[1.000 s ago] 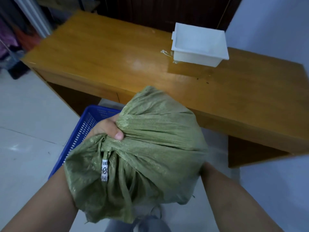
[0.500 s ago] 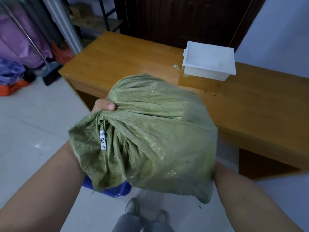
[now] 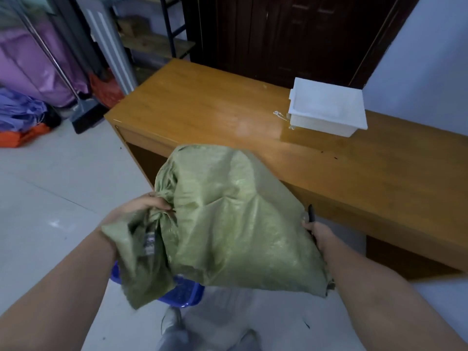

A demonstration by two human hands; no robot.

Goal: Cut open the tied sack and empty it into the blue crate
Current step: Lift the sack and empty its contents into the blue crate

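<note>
A full green woven sack point(image 3: 233, 224) is held in the air in front of me, its tied neck pointing left. My left hand point(image 3: 141, 206) grips that bunched neck; a small white label hangs just below it. My right hand point(image 3: 320, 236) holds the sack's right side, and a thin dark object point(image 3: 311, 214), which I cannot identify, sticks up from that hand. Under the sack only a corner of the blue crate point(image 3: 182, 295) shows, on the floor by my feet.
A wooden desk point(image 3: 215, 117) stands just beyond the sack, with a white plastic tub point(image 3: 326, 110) near its back edge. Purple and orange bags point(image 3: 22, 115) and a dustpan lie on the floor at the left. A dark wooden cabinet point(image 3: 278, 34) is behind the desk.
The sack has been lifted higher and swung right, toward the desk. The crate, seen beyond the sack a second ago, is now beneath it. My right hand has come into view.
</note>
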